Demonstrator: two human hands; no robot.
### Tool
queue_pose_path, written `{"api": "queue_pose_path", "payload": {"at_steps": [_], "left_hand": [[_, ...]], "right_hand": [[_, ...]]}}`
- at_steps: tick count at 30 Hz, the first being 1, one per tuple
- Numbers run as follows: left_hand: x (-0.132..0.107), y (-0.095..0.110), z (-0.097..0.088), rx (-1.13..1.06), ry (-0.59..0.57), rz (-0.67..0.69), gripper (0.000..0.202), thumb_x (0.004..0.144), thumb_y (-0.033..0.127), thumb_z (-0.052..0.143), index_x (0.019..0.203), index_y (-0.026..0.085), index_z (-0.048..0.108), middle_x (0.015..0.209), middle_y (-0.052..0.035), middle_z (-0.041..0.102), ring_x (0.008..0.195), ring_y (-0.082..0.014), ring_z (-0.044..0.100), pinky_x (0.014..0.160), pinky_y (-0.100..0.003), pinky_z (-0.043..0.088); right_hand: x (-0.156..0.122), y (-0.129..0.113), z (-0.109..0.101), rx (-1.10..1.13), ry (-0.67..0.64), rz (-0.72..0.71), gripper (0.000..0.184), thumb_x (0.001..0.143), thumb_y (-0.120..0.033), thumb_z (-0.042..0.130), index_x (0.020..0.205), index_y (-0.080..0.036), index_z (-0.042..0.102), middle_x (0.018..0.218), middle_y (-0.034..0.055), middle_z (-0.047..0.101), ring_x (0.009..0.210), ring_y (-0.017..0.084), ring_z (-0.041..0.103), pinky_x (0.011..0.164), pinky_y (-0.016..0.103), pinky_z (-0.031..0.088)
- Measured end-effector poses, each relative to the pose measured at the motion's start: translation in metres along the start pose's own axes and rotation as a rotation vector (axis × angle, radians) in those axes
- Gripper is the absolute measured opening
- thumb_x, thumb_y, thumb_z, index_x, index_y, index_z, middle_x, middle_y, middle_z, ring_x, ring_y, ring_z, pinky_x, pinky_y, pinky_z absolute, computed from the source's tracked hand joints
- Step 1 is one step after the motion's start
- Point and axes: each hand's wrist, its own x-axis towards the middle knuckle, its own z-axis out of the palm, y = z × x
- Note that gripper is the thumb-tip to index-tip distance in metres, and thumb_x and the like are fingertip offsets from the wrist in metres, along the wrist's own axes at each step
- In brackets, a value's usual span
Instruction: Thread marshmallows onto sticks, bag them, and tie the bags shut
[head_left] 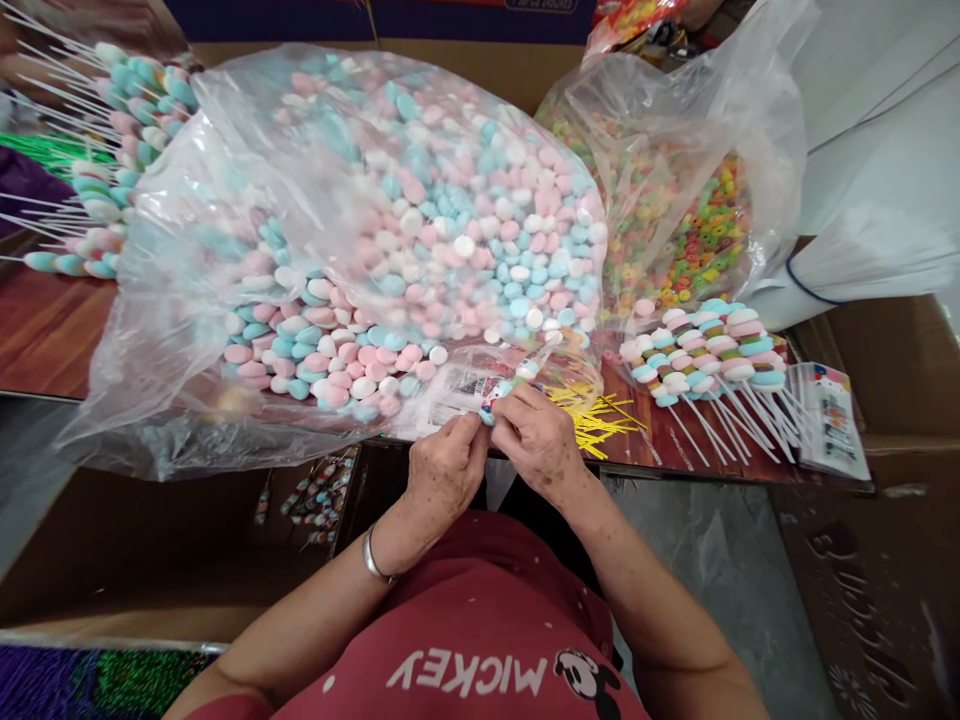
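My left hand (446, 465) and my right hand (541, 437) are close together at the table's front edge, both with fingers pinched. Between them is a candy skewer (527, 369) with pale blue and white pieces, apparently inside a clear printed wrapper. Its lower end is hidden by my fingers. Just beyond my left hand lies a stack of clear printed bags (457, 385). Yellow twist ties (596, 420) are spread to the right of my right hand. Farther right, several finished candy skewers (705, 350) lie piled with white sticks pointing toward me.
A large clear bag of pink, white and blue candies (465, 200) covers the table's middle. Behind right stands a bag of ring candies (705, 230). More skewers (97, 200) lie at far left. An open carton (187, 540) below left holds wrapped skewers (322, 500).
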Motion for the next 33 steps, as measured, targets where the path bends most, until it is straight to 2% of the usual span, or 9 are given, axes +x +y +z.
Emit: {"api": "queue_pose_path", "payload": {"at_steps": [6, 9, 11, 13, 15, 19, 27, 30, 33], "left_hand": [[0.004, -0.004, -0.004, -0.183, -0.101, -0.207, 0.022, 0.085, 0.019, 0.048, 0.064, 0.019, 0.055, 0.050, 0.0033, 0.049, 0.045, -0.0100, 0.039, 0.049, -0.023, 0.030], [0.007, -0.005, -0.007, -0.343, -0.146, -0.385, 0.016, 0.083, 0.023, 0.050, 0.070, 0.019, 0.058, 0.053, 0.0042, 0.050, 0.048, -0.0102, 0.040, 0.051, -0.022, 0.032], [0.010, -0.004, -0.009, -0.530, -0.156, -0.517, 0.011, 0.084, 0.026, 0.052, 0.079, 0.019, 0.059, 0.057, 0.0046, 0.053, 0.051, -0.0101, 0.044, 0.052, -0.021, 0.035], [0.012, -0.002, -0.010, -0.771, -0.168, -0.646, 0.011, 0.084, 0.030, 0.056, 0.087, 0.020, 0.057, 0.055, 0.0062, 0.052, 0.048, -0.0092, 0.044, 0.049, -0.019, 0.036], [0.015, 0.002, -0.012, -1.019, -0.210, -0.768, 0.014, 0.083, 0.033, 0.059, 0.087, 0.020, 0.055, 0.049, 0.0088, 0.047, 0.040, -0.0070, 0.037, 0.041, -0.016, 0.030], [0.022, 0.011, -0.016, -1.419, -0.366, -0.949, 0.019, 0.081, 0.033, 0.063, 0.075, 0.018, 0.052, 0.042, 0.0092, 0.045, 0.029, -0.0030, 0.021, 0.031, -0.014, 0.016], [0.018, 0.008, -0.009, -1.874, -0.552, -1.073, 0.019, 0.078, 0.027, 0.063, 0.067, 0.015, 0.052, 0.040, 0.0066, 0.047, 0.024, -0.0027, 0.020, 0.024, -0.013, 0.019], [0.017, 0.006, -0.008, -1.899, -0.594, -1.079, 0.018, 0.081, 0.026, 0.061, 0.069, 0.015, 0.054, 0.039, 0.0067, 0.046, 0.024, -0.0030, 0.020, 0.025, -0.013, 0.019], [0.017, 0.008, -0.009, -1.823, -0.544, -1.069, 0.020, 0.081, 0.028, 0.062, 0.068, 0.015, 0.052, 0.040, 0.0060, 0.048, 0.024, -0.0028, 0.021, 0.025, -0.013, 0.019]], "right_hand": [[-0.001, -0.005, -0.002, -0.154, 0.074, -0.280, 0.028, 0.091, -0.013, 0.043, 0.067, -0.020, 0.056, 0.066, 0.0016, 0.054, 0.068, 0.017, 0.046, 0.065, 0.030, 0.038], [-0.002, -0.008, 0.001, -0.194, 0.110, -0.342, 0.027, 0.094, -0.015, 0.044, 0.071, -0.020, 0.058, 0.066, 0.0019, 0.055, 0.067, 0.017, 0.046, 0.062, 0.031, 0.038], [-0.002, -0.008, 0.003, -0.170, 0.173, -0.353, 0.021, 0.094, -0.014, 0.044, 0.081, -0.018, 0.061, 0.071, 0.0032, 0.058, 0.070, 0.018, 0.049, 0.064, 0.032, 0.041], [-0.004, -0.008, 0.006, -0.066, 0.262, -0.308, 0.017, 0.093, -0.012, 0.044, 0.095, -0.018, 0.060, 0.081, 0.0056, 0.062, 0.078, 0.018, 0.055, 0.070, 0.032, 0.045], [-0.005, -0.007, 0.007, 0.100, 0.342, -0.186, 0.018, 0.090, -0.011, 0.046, 0.102, -0.019, 0.056, 0.089, 0.0061, 0.062, 0.084, 0.018, 0.058, 0.073, 0.031, 0.048], [-0.008, -0.005, 0.006, 0.346, 0.369, 0.033, 0.018, 0.082, -0.011, 0.049, 0.097, -0.021, 0.052, 0.084, 0.0008, 0.057, 0.073, 0.014, 0.055, 0.066, 0.027, 0.049], [-0.010, -0.001, 0.008, 0.370, 0.375, 0.036, 0.013, 0.083, -0.011, 0.052, 0.091, -0.021, 0.054, 0.086, 0.0015, 0.059, 0.074, 0.013, 0.057, 0.067, 0.027, 0.050], [-0.010, -0.001, 0.005, 0.299, 0.351, 0.002, 0.012, 0.087, -0.011, 0.050, 0.089, -0.021, 0.056, 0.085, 0.0024, 0.061, 0.077, 0.014, 0.059, 0.068, 0.026, 0.050], [-0.010, -0.002, 0.002, 0.122, 0.319, -0.032, 0.016, 0.090, -0.010, 0.046, 0.087, -0.020, 0.058, 0.082, 0.0033, 0.061, 0.076, 0.014, 0.059, 0.069, 0.026, 0.049]]}}
